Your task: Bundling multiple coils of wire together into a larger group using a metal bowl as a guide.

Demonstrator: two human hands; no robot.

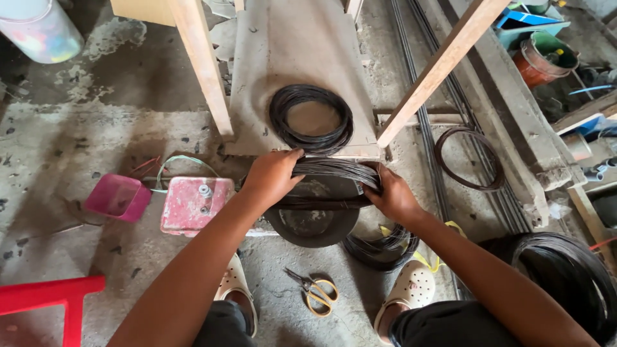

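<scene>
Nearest, yellow-handled scissors (315, 292) lie on the concrete floor (96, 128) between 2 white clogs. Just beyond, the left hand (273, 177) and right hand (392, 196) are each closed around a bundle of dark wire (334, 170), stretched over a round black form (313, 222). Farther off, 1 wire coil (311, 119) rests on a grey board. Left sit a red box (195, 204) and pink tub (117, 196).

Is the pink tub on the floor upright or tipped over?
Tipped. The pink tub lies on its side on the concrete, its open mouth facing the camera, beside the red box. Nothing shows inside.
</scene>
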